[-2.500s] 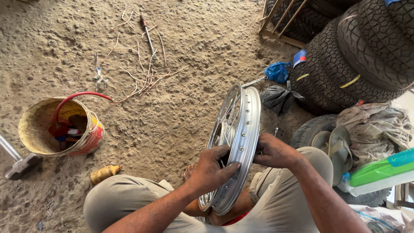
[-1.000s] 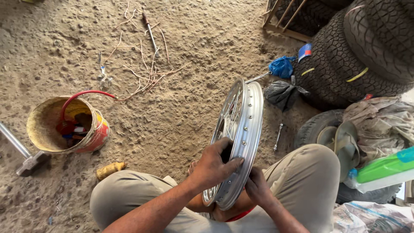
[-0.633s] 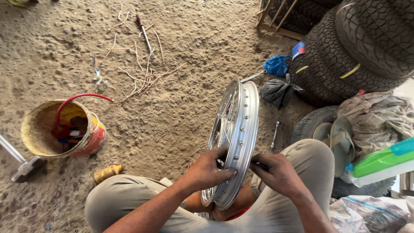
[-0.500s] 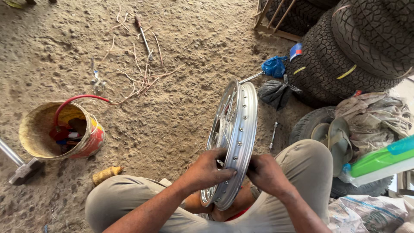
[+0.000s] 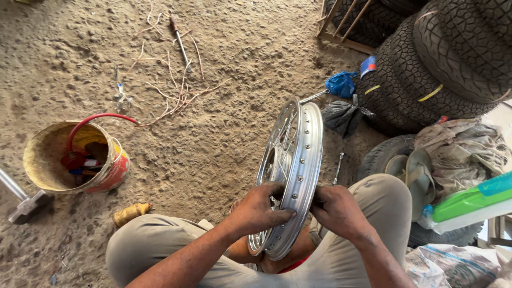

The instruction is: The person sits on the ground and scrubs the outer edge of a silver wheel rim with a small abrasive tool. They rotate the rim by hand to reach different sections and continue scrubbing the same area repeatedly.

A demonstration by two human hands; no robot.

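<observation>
Grip: left hand [image 5: 260,207] & right hand [image 5: 337,210] both closed on upright spoked wheel rim [image 5: 298,165]; bucket [image 5: 74,157] well left of rim, tyres [image 5: 426,69] right.

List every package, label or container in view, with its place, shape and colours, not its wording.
Bucket: left on the sand, round, yellow and red, with a red handle.
Blue bag: beside the tyres, crumpled.
Box: right edge, long, green and white.
Printed sack: bottom right, whitish, crumpled.

Even, soft daylight on the sandy floor [image 5: 224,149] — brightest toward one o'clock, mild glare on the chrome rim [image 5: 301,170], sharp focus, edges bending slightly.
</observation>
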